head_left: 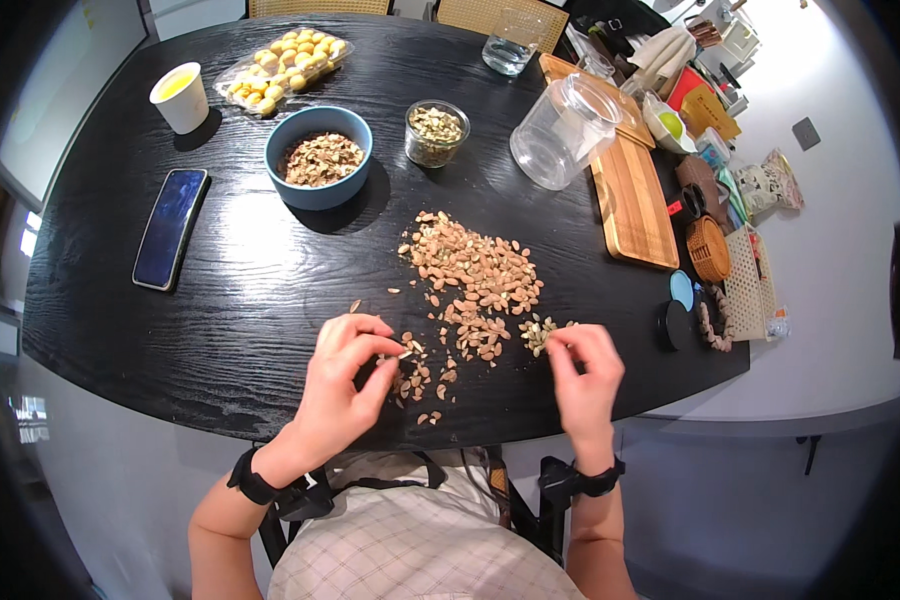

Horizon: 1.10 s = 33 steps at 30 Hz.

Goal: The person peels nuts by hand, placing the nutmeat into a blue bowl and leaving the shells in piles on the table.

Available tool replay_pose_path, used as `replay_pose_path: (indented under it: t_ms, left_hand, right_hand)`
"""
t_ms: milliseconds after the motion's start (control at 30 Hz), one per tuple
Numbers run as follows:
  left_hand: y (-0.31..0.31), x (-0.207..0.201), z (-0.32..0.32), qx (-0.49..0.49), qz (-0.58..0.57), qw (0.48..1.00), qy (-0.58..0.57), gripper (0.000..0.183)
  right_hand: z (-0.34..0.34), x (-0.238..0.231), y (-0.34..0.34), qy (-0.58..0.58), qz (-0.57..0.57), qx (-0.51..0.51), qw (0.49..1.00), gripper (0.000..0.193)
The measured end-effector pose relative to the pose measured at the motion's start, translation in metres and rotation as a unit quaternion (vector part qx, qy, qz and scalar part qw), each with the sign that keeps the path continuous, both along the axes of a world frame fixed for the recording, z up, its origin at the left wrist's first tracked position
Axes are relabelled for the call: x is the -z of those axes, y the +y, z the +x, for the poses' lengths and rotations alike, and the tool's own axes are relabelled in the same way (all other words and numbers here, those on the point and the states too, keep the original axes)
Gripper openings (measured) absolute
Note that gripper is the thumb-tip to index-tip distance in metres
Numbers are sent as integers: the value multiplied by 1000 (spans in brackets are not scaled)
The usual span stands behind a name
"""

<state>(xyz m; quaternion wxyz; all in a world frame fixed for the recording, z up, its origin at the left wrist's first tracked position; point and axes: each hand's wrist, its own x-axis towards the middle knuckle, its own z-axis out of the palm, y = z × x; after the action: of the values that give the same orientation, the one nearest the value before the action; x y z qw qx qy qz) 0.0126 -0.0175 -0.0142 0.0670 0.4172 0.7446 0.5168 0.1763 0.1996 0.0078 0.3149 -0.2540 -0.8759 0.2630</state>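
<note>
A heap of brown-shelled seeds (475, 262) spreads over the middle of the black table. My left hand (345, 372) is at its near left side, thumb and forefinger pinched on a small pale seed piece (404, 353). Loose brown shell bits (412, 384) lie below those fingertips. My right hand (585, 372) is closed in a pinch at a small pile of greenish kernels (536, 333), on the heap's near right. Whatever its fingertips hold is hidden.
Beyond the heap stand a blue bowl (318, 190) of shells, a glass jar (436, 136) of kernels and a large clear jar (558, 140). A phone (171, 228), paper cup (180, 104) and box of yellow balls (288, 66) are left; a wooden board (638, 205) is right.
</note>
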Motion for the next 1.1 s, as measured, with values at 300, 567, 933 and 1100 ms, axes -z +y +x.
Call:
replay_pose_path:
  t_ms: [300, 567, 933, 1100]
  left_hand:
    - [9, -6, 12, 62, 11, 992, -108, 5]
    - [23, -9, 21, 193, 7, 847, -495, 27]
    - [17, 0, 16, 224, 103, 728, -639, 21]
    - [15, 6, 16, 239, 120, 755, -599, 20]
  right_hand:
    - [-19, 7, -29, -74, 89, -166, 979, 10]
    - [-37, 1, -64, 70, -66, -192, 977, 12]
    - [-37, -5, -63, 39, -222, -234, 946, 17]
    - [-39, -5, -67, 69, -323, -209, 920, 14]
